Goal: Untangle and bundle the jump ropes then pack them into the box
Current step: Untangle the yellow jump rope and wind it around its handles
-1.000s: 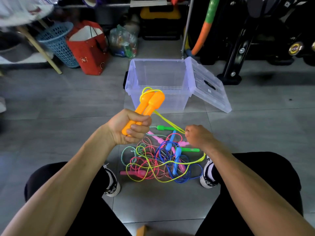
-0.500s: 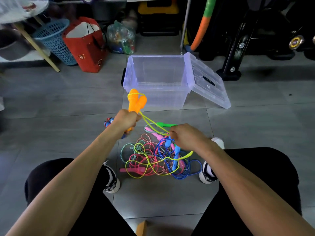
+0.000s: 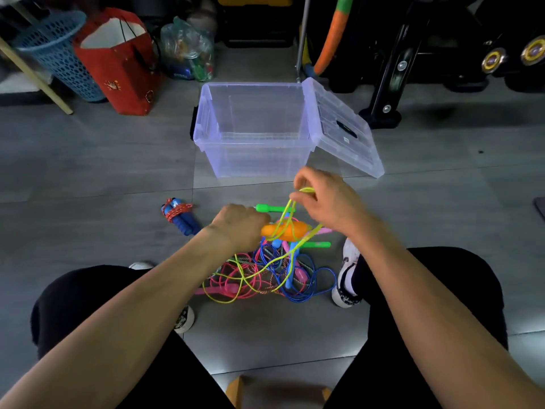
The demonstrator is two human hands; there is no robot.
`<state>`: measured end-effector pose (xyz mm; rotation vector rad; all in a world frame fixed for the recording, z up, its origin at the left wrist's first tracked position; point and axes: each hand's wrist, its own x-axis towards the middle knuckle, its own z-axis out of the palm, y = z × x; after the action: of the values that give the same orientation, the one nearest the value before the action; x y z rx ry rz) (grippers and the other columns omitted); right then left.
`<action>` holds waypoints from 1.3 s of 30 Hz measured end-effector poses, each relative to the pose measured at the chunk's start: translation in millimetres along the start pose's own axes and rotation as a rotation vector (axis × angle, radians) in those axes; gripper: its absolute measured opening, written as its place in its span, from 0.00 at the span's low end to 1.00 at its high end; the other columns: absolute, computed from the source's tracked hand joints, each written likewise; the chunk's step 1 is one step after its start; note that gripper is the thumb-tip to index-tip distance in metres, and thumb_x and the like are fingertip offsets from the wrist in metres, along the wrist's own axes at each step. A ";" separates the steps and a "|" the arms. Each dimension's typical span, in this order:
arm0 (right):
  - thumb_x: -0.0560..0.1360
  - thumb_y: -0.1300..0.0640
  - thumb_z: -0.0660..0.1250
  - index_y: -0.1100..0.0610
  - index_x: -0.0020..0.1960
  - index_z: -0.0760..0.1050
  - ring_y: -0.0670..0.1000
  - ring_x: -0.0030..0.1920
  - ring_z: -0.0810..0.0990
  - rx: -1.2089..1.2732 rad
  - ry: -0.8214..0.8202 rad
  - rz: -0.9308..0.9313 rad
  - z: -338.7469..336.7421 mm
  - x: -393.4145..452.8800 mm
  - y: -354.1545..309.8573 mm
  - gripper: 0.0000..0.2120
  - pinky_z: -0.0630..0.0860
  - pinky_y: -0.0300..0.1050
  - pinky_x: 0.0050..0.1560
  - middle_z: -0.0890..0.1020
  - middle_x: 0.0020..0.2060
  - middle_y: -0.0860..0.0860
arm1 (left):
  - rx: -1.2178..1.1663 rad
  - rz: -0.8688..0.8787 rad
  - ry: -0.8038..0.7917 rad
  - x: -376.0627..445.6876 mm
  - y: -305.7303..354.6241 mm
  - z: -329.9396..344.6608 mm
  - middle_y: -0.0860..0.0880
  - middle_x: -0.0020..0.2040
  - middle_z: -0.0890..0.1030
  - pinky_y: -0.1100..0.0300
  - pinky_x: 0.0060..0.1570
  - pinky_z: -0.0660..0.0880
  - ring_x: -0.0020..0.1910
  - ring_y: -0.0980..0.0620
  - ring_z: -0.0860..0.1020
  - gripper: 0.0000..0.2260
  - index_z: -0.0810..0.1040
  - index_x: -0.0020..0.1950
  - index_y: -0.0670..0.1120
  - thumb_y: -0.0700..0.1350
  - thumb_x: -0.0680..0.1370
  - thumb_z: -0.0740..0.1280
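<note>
My left hand grips two orange handles, held sideways just above the tangle. A yellow-green cord rises from them to my right hand, whose fingers pinch a loop of it. On the floor between my feet lies a tangled pile of pink, blue, braided and yellow ropes with green, pink and blue handles. A bundled rope with blue handles and red cord lies left of the pile. The clear plastic box stands open beyond my hands, with nothing visible inside.
The box's lid leans against its right side. A red paper bag, a blue basket and a plastic bag of items stand at the back left. Black equipment with a stand foot fills the back right.
My left hand lowered the orange handles from upright to sideways over the pile. My right hand rose from the pile, drawing a loop of yellow-green cord up above the handles.
</note>
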<state>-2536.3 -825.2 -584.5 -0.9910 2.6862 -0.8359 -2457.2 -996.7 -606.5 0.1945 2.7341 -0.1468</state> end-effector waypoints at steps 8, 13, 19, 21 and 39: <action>0.75 0.60 0.70 0.51 0.37 0.80 0.48 0.32 0.74 0.592 -0.112 0.255 0.4 1.0 20.5 0.09 0.70 0.43 0.35 0.79 0.31 0.53 | -0.303 0.122 0.475 -23.1 -25.0 -18.7 0.47 0.40 0.81 0.58 0.35 0.64 0.40 0.40 0.79 0.05 0.76 0.48 0.48 0.45 0.73 0.67; 0.81 0.57 0.61 0.53 0.34 0.76 0.41 0.23 0.70 0.520 -0.172 0.302 11.5 -4.0 -0.5 0.18 0.68 0.38 0.30 0.74 0.23 0.46 | -0.668 -0.141 0.367 -26.7 -21.1 -20.6 0.47 0.38 0.80 0.54 0.37 0.69 0.39 0.44 0.76 0.07 0.72 0.43 0.48 0.49 0.77 0.67; 0.79 0.54 0.59 0.55 0.34 0.67 0.60 0.36 0.74 -0.002 -0.334 0.142 27.8 -12.8 -25.6 0.16 0.65 0.48 0.35 0.74 0.32 0.56 | -0.654 -0.447 0.164 -22.3 -28.7 -13.9 0.45 0.46 0.80 0.52 0.45 0.74 0.45 0.42 0.77 0.04 0.73 0.47 0.47 0.47 0.76 0.64; 0.79 0.52 0.59 0.56 0.36 0.64 0.59 0.35 0.71 -0.126 -0.391 0.060 28.5 -15.6 -33.6 0.15 0.67 0.48 0.35 0.71 0.32 0.54 | -0.480 -0.473 0.081 -23.0 -22.7 -11.3 0.44 0.52 0.80 0.54 0.48 0.73 0.51 0.41 0.78 0.08 0.74 0.53 0.47 0.46 0.75 0.63; 0.70 0.56 0.75 0.53 0.40 0.84 0.41 0.36 0.78 0.605 -0.268 0.151 10.6 15.9 -3.3 0.02 0.74 0.38 0.40 0.85 0.34 0.47 | -0.429 0.060 0.071 -39.0 -27.3 -9.1 0.50 0.43 0.79 0.52 0.44 0.77 0.45 0.48 0.79 0.11 0.79 0.44 0.51 0.59 0.73 0.71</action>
<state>-2543.2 -842.2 -590.8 -0.6839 2.0528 -1.2673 -2429.3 -1026.9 -580.8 0.1608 2.7472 0.4671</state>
